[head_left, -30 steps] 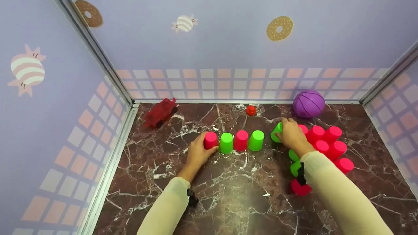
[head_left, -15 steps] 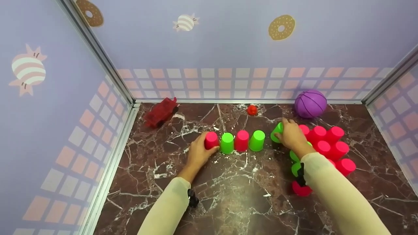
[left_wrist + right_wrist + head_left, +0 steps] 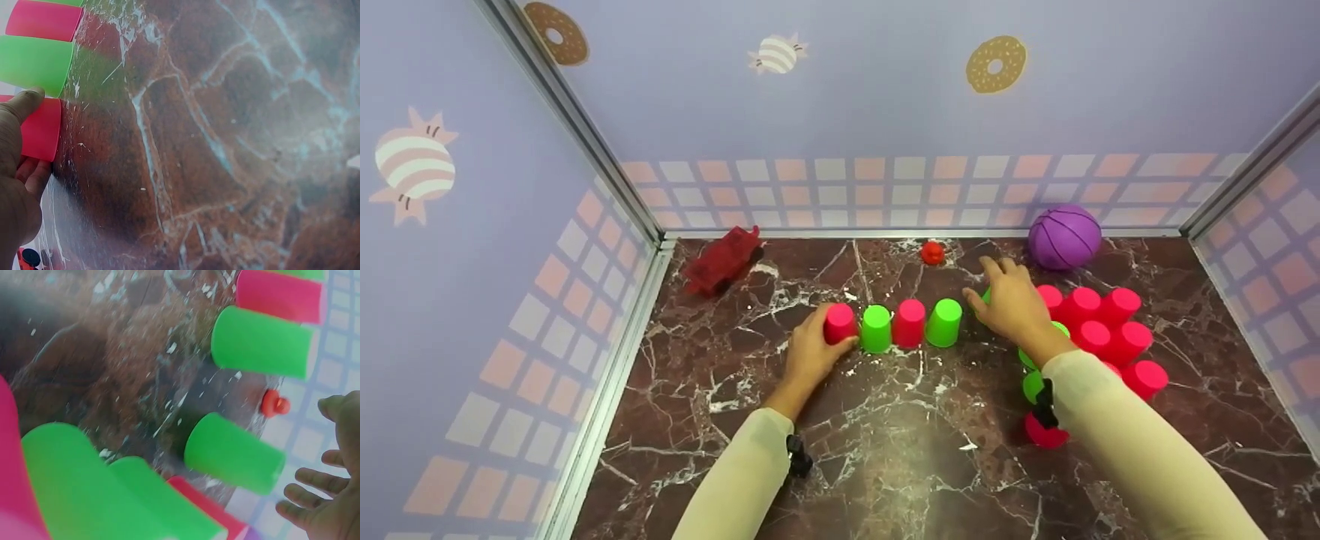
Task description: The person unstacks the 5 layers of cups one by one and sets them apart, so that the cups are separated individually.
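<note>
My left hand (image 3: 808,356) grips the pink cup (image 3: 840,324) at the left end of a short row, its thumb on the near side. That cup stands upside down on the brown marbled surface. Beside it in the row come a green cup (image 3: 876,330), another pink cup (image 3: 909,324) and another green cup (image 3: 944,322). Over a separate green cup (image 3: 233,454), right of the row, is my right hand (image 3: 1009,304) with fingers spread. The right wrist view shows a gap between that hand and the cup; the head view mostly hides the cup.
Several upturned pink cups (image 3: 1119,306) and green cups (image 3: 1034,386) cluster at the right, partly under the right forearm. A purple ball (image 3: 1065,238), a small red object (image 3: 932,253) and a dark red toy (image 3: 725,260) lie along the back wall (image 3: 840,97).
My right hand has let go of the green cup, lifting off it and spreading its fingers. The left hand keeps its hold on the pink cup.
</note>
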A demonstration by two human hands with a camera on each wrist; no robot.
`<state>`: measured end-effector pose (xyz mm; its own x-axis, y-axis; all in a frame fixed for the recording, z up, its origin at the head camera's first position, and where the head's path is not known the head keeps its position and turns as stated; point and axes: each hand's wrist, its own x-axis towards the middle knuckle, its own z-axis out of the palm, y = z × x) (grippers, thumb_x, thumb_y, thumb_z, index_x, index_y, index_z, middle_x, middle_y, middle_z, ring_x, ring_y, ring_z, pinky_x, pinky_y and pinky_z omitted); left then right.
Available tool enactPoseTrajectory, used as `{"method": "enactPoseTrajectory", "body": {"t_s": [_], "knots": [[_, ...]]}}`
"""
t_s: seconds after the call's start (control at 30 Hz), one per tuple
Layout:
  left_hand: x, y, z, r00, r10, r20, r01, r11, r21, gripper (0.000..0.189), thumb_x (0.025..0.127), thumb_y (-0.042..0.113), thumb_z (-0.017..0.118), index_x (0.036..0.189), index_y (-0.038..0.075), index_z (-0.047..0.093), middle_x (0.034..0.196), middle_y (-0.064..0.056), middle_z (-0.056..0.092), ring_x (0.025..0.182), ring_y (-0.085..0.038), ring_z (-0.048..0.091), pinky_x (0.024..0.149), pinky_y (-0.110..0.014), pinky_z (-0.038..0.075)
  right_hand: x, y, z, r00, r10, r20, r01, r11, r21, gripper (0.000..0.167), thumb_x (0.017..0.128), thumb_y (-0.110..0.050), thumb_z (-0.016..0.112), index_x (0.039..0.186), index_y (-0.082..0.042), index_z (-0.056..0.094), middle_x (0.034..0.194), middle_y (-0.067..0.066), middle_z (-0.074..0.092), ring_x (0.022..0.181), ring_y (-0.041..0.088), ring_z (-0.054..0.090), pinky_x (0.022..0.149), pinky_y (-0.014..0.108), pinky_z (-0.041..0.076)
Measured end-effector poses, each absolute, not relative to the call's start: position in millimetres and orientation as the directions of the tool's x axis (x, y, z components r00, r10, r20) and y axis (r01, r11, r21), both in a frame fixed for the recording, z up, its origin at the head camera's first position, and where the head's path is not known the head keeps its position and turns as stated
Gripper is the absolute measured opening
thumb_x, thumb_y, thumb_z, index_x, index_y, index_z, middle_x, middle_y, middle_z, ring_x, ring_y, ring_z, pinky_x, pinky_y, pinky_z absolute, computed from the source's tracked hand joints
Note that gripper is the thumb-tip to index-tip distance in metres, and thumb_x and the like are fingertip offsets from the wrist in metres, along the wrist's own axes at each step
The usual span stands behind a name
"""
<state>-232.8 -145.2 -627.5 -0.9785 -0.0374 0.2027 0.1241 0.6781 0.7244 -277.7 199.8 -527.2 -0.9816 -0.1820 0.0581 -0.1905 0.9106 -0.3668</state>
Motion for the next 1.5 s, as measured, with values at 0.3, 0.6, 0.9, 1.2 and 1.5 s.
{"method": "enactPoseTrajectory", "body": {"t_s": [0.3,0.6,0.9,1.2,1.5], "knots": [[-235,-147,-635,-0.952,-0.033,0.305,0.199,0.69,0.696,0.067,0.081,0.025,0.099,0.139,0.013,0.067,0.123,-0.018,0.08,0.111,-0.04,0.079,0.095,-0.059,0.064,-265,172,-540,-0.952,-0.287,0.109,-0.306,0.865,-0.396,0.076,0.104,-0.04,0.073,0.16,0.006,0.049,0.153,0.035,0.055,0.145,0.056,0.053,0.117,0.068,0.05],[-233,-146,-629,-0.97,-0.038,0.24,0.151,0.68,0.718,0.067,0.082,0.025,0.098,0.141,0.017,0.067,0.127,-0.017,0.079,0.118,-0.039,0.078,0.103,-0.057,0.062,-255,159,-563,-0.95,-0.302,0.081,-0.309,0.867,-0.391,0.075,0.1,-0.035,0.082,0.154,0.009,0.053,0.146,0.036,0.06,0.131,0.055,0.065,0.114,0.065,0.054],[-237,-148,-639,-0.963,-0.033,0.268,0.18,0.662,0.728,0.068,0.082,0.024,0.098,0.141,0.014,0.067,0.127,-0.019,0.079,0.117,-0.041,0.077,0.102,-0.06,0.061,-250,157,-574,-0.937,-0.301,0.176,-0.346,0.862,-0.371,0.07,0.099,-0.029,0.084,0.148,0.013,0.058,0.136,0.035,0.065,0.119,0.055,0.071,0.108,0.064,0.058],[-239,-147,-642,-0.958,-0.039,0.284,0.183,0.68,0.71,0.069,0.081,0.028,0.099,0.141,0.017,0.067,0.126,-0.016,0.08,0.115,-0.039,0.079,0.099,-0.057,0.062,-250,163,-567,-0.941,-0.297,0.163,-0.338,0.855,-0.393,0.068,0.099,-0.028,0.084,0.147,0.012,0.057,0.133,0.034,0.066,0.117,0.056,0.071,0.105,0.065,0.058],[-232,-145,-629,-0.976,-0.043,0.215,0.127,0.687,0.715,0.069,0.083,0.027,0.098,0.144,0.016,0.066,0.131,-0.018,0.078,0.121,-0.04,0.077,0.106,-0.058,0.061,-243,188,-558,-0.963,-0.26,0.077,-0.269,0.879,-0.393,0.072,0.103,-0.031,0.078,0.154,0.012,0.051,0.149,0.04,0.059,0.132,0.06,0.064,0.112,0.069,0.054]]}}
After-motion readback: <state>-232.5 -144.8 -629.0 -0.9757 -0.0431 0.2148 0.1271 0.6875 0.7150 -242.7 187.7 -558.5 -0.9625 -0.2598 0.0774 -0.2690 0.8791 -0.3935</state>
